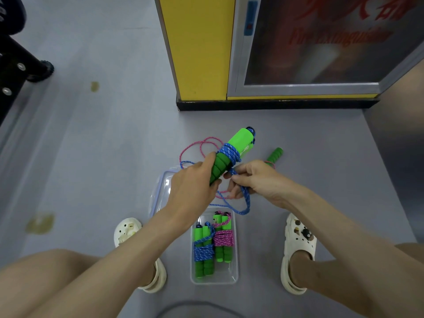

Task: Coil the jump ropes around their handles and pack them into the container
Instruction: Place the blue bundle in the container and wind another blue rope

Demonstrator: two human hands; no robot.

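My left hand [195, 182] grips the green handles [226, 157] of a blue jump rope, held tilted up to the right over the floor. Several turns of blue rope [231, 153] are wound around them. My right hand [254, 180] pinches the loose blue rope [245, 203], which hangs in a loop below it. A pink jump rope [202, 145] lies loose on the floor behind, with one green handle [274, 156] to the right. A clear container [234, 274] between my feet holds a coiled blue rope bundle [204, 249] and a coiled pink bundle [223, 237].
The clear lid [160, 191] lies on the grey floor just left of the container, under my left arm. A yellow pillar [199, 49] and a fire extinguisher cabinet [321, 42] stand behind. Black equipment with a wheel [41, 70] is at far left.
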